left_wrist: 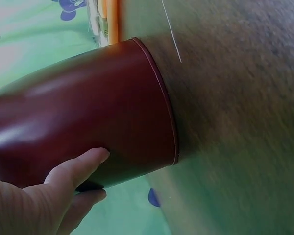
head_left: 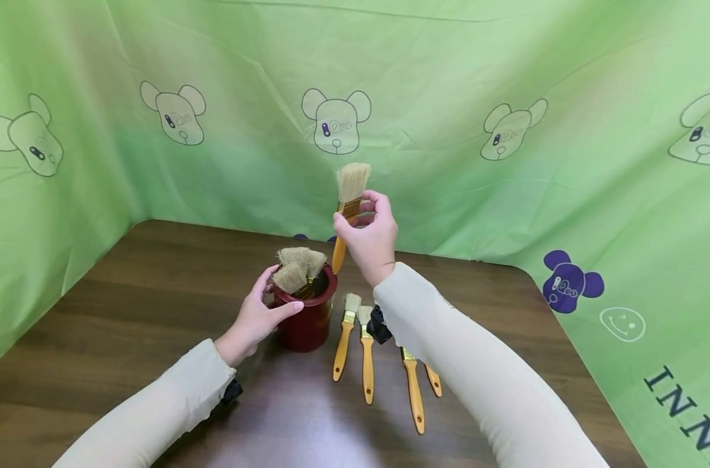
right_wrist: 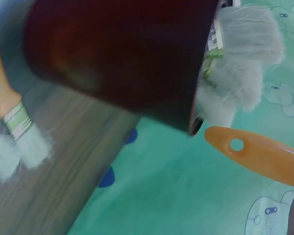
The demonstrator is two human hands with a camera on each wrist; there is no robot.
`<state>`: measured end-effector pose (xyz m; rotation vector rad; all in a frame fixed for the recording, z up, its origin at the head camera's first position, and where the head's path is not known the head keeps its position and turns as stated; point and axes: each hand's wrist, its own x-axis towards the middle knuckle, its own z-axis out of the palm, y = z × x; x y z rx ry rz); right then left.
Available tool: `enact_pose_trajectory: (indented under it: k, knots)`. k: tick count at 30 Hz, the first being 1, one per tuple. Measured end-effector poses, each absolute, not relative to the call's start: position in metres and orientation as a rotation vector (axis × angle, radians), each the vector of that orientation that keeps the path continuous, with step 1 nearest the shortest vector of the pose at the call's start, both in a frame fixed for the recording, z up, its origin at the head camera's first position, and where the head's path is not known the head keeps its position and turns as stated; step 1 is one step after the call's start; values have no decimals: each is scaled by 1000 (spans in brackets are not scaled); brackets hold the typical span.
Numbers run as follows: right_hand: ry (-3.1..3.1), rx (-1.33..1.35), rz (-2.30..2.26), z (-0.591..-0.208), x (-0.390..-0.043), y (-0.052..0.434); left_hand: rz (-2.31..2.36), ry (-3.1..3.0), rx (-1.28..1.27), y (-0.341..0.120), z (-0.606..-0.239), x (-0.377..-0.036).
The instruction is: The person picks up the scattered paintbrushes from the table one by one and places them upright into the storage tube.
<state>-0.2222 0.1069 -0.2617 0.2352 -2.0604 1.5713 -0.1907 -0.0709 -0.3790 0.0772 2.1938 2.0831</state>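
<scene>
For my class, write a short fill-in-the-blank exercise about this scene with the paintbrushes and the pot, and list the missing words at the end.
1. The right hand holds an orange-handled paintbrush with its bristles pointing ____.
2. The left hand grips the side of the dark ____ round pot.
3. On the brown wooden table, beside the pot, lie ____ more orange-handled brushes.
4. The brushes standing in the pot have their ____ sticking out of the top.

Missing words: up; red; four; bristles

Green backdrop cloth (head_left: 623,195), dark letters "INN"
</scene>
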Motion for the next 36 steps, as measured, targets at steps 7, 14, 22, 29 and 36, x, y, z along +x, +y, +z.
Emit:
enact_pose_trajectory:
  k: [7, 14, 22, 29, 36]
  knots:
    - [-2039, 278, 1608, -261, -221, 92, 2076, 2208, 73, -69, -378, -191]
    - [-2139, 340, 1567, -264, -220, 85, 2074, 2209, 85, -70, -378, -191]
    - [-2167, 416, 1549, -270, -217, 83, 2061, 2220, 93, -71, -377, -190]
    - [-2202, 400, 1538, -282, -216, 82, 2062, 2233, 94, -71, -378, -189]
    - [-2191, 379, 1547, -296, -216, 85, 2075, 2233, 96, -70, -380, -190]
